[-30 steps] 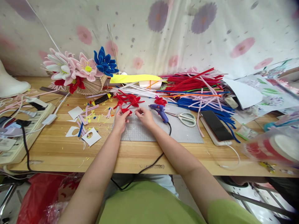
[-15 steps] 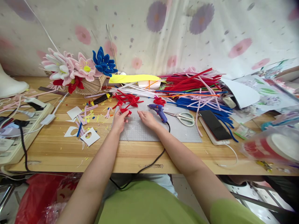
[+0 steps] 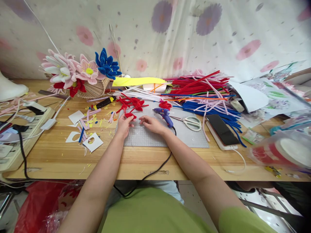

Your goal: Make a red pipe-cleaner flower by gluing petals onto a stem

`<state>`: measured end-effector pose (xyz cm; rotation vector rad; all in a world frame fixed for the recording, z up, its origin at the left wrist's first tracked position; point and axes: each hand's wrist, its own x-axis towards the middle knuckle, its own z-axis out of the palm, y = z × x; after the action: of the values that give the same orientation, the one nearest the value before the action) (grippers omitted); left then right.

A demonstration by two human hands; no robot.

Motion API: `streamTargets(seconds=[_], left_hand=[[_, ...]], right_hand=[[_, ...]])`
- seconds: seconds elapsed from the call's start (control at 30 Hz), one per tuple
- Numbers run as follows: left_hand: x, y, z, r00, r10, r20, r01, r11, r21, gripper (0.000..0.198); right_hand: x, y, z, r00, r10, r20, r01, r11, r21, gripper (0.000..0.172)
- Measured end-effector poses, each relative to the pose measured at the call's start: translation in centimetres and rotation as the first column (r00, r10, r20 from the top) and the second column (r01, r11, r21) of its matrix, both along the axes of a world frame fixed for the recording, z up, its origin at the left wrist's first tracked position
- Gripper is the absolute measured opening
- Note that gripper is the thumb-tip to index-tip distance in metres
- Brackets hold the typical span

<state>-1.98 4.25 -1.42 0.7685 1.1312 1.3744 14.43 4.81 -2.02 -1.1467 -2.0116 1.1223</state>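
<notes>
Wooden surface (image 3: 143,160) with a gray mat (image 3: 199,139) at its middle. Over the mat, the left hand (image 3: 124,126) pinches a red fuzzy piece (image 3: 131,115); the right hand (image 3: 153,124), just to its right, has loosely curled fingers, and whether it holds anything cannot be told. Farther right lie a purple-blue glue gun (image 3: 164,114) and scissors (image 3: 185,119). Beyond: red petals (image 3: 137,104), colored stems (image 3: 199,87), then a flowered curtain (image 3: 184,38).

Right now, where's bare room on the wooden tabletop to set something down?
Front right: bare wood between the right forearm, grey gridded cutting mat and thin white charging cable.
Front left: wood between the cream power strip and left forearm, bar scraps.
Crowded: mat's rear (red fuzzy flowers, purple glue gun); behind it, red, pink, blue fuzzy stems.
</notes>
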Motion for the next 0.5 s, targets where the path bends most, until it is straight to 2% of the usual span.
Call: streamTargets(seconds=[0.07,0.13,0.27,0.5], left_hand=[[0.3,-0.2,-0.1,0.998,-0.002,-0.070,0.005,0.999,0.034,0.038],[0.6,-0.3,-0.2,0.990,0.004,-0.139,0.012,0.994,0.112,0.042],[1.0,-0.5,-0.2,0.964,0.072,-0.255,-0.002,0.964,0.266,0.046],[0.8,-0.7,0.2,0.907,0.140,-0.397,-0.011,0.951,0.310,0.038]], right_hand=[[-0.3,0.2,0.1,0.999,-0.030,-0.021,0.029,0.998,-0.054,0.045],[-0.7,0.4,0.4,0.998,-0.052,-0.031,0.048,0.992,-0.114,0.047],[-1.7,1.0,1.1,0.996,-0.049,-0.071,0.035,0.981,-0.191,0.033],[-2.3,1.4,1.9,0.998,-0.050,0.042,0.057,0.985,-0.164,0.027]])
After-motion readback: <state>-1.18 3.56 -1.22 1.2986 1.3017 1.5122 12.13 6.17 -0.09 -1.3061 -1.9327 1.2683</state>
